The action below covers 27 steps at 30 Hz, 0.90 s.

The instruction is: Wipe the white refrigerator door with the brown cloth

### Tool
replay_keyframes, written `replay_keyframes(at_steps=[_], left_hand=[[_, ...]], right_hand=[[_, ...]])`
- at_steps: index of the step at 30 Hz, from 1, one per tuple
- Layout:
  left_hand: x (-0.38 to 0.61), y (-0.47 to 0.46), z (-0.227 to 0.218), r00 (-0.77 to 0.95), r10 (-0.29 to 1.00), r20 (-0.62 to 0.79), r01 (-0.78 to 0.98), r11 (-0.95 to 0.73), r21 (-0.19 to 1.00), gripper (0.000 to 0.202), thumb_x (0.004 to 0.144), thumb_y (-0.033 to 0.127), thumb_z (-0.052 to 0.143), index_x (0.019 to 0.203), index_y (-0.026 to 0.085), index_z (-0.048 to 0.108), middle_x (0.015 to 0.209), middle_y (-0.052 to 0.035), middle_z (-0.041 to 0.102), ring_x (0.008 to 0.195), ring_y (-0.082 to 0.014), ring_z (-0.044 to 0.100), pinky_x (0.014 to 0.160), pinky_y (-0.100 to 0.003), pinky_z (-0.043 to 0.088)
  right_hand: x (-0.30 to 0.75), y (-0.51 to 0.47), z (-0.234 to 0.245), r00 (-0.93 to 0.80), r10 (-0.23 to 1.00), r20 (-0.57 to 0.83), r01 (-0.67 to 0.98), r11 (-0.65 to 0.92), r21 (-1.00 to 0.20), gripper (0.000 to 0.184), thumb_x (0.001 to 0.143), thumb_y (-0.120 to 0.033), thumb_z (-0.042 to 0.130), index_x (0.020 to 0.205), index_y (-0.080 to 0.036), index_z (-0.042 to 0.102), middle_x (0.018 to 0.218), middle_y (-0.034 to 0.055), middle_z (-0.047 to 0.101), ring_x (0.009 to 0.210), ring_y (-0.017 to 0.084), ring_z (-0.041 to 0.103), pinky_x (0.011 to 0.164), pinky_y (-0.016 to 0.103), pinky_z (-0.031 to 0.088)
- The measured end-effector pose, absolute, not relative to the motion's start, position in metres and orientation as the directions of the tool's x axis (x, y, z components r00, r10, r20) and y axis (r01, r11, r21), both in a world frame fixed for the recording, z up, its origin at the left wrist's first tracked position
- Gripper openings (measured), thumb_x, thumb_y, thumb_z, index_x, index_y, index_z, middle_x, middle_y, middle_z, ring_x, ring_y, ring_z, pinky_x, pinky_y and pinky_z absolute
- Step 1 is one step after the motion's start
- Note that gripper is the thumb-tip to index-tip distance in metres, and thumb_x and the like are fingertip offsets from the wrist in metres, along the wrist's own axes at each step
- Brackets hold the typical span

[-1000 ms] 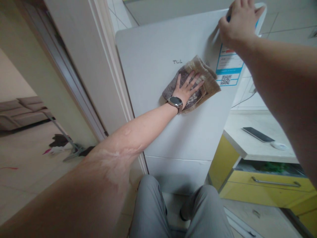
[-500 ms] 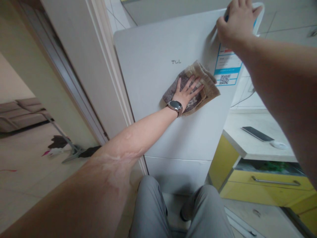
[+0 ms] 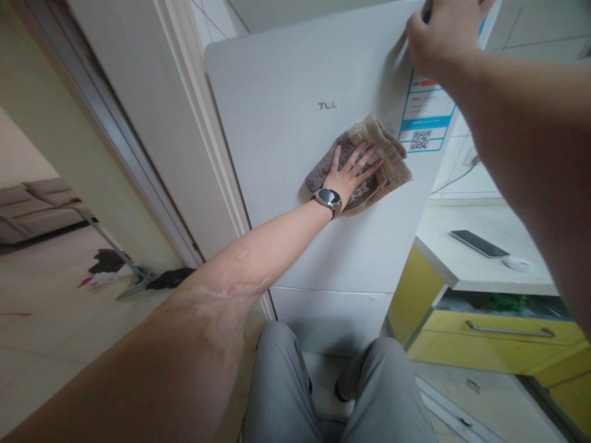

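My left hand [image 3: 349, 172], with a watch [image 3: 328, 197] on its wrist, lies flat with fingers spread on a folded brown and grey cloth [image 3: 392, 163]. The cloth is pressed against the white door of a refrigerator [image 3: 272, 154], below its TCL lettering. My right hand [image 3: 446, 37] is at the door's upper right corner, above a blue and white label [image 3: 427, 117] with a QR code. Its thumb shows beside a small dark patch on the door. The top of the picture cuts off its other fingers, so their grip is hidden.
To the right, a white counter [image 3: 438, 221] carries a phone [image 3: 480, 243] and a small white round object [image 3: 517, 264]. Beneath is a yellow drawer [image 3: 508, 326] with a metal handle. A door frame [image 3: 194, 92] borders the refrigerator. A sofa [image 3: 37, 206] stands far left.
The view has shifted slightly, so the refrigerator and counter sit a little higher and more of my right hand is cut off. The left hand stays flat on the cloth.
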<state>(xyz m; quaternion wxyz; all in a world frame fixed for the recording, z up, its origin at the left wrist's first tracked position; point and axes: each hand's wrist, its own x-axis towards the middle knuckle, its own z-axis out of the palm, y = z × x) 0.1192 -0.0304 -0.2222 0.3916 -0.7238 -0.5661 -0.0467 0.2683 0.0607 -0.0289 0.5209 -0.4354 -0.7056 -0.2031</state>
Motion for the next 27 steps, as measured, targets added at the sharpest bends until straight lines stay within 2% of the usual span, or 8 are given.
replay_keyframes(at_steps=[6,11,17,21,24,27], left_hand=[[0.117,-0.022,-0.23,0.38,0.759,0.528,0.848,-0.058,-0.526,0.103,0.089,0.044,0.07,0.172,0.03,0.011,0.179,-0.0015,0.001,0.165,-0.0312,-0.005,0.133,-0.068,0.0],[0.121,-0.024,-0.238,0.392,0.769,0.505,0.838,-0.073,-0.541,0.096,0.094,0.039,0.067,0.172,0.027,0.012,0.179,-0.0053,0.002,0.165,-0.0341,-0.002,0.131,-0.071,0.002],[0.125,-0.014,-0.261,0.421,0.755,0.503,0.836,-0.107,-0.539,0.082,0.101,0.037,0.058,0.172,0.028,0.017,0.179,0.0018,0.007,0.164,-0.037,-0.01,0.132,-0.07,-0.001],[0.129,-0.001,-0.286,0.448,0.742,0.499,0.809,-0.098,-0.58,0.075,0.102,0.021,0.046,0.171,0.031,0.017,0.179,0.0028,0.007,0.165,-0.0294,-0.008,0.133,-0.068,0.004],[0.137,0.004,-0.307,0.47,0.747,0.47,0.777,-0.098,-0.621,0.082,0.098,0.007,0.039,0.171,0.034,0.015,0.178,0.0041,0.007,0.165,-0.0234,-0.001,0.134,-0.063,0.01],[0.147,0.005,-0.33,0.473,0.757,0.451,0.776,-0.116,-0.619,0.088,0.093,0.004,0.041,0.171,0.036,0.017,0.178,0.0072,0.009,0.165,-0.0213,0.0,0.135,-0.059,0.015]], right_hand=[[0.271,0.059,-0.03,-0.092,0.397,0.913,0.827,0.541,-0.152,0.063,0.096,-0.035,0.034,0.147,0.0,0.049,0.157,0.0206,0.047,0.151,0.033,0.036,0.122,0.059,0.019],[0.271,0.056,-0.031,-0.094,0.402,0.911,0.817,0.554,-0.16,0.066,0.095,-0.034,0.034,0.15,0.0,0.047,0.158,0.0203,0.045,0.151,0.034,0.035,0.123,0.058,0.017],[0.273,0.059,-0.031,-0.106,0.379,0.919,0.801,0.581,-0.146,0.068,0.094,-0.035,0.035,0.151,0.0,0.048,0.159,0.0208,0.045,0.151,0.036,0.035,0.123,0.061,0.016],[0.273,0.061,-0.031,-0.101,0.377,0.921,0.793,0.589,-0.154,0.068,0.094,-0.034,0.034,0.15,0.0,0.049,0.158,0.0213,0.045,0.151,0.036,0.034,0.123,0.062,0.013],[0.272,0.062,-0.031,-0.101,0.371,0.923,0.792,0.591,-0.151,0.069,0.092,-0.034,0.032,0.149,0.0,0.049,0.157,0.0213,0.046,0.152,0.035,0.033,0.123,0.061,0.011],[0.272,0.064,-0.032,-0.091,0.367,0.926,0.797,0.585,-0.153,0.07,0.092,-0.035,0.032,0.153,-0.003,0.048,0.16,0.0184,0.043,0.153,0.034,0.032,0.123,0.059,0.012]])
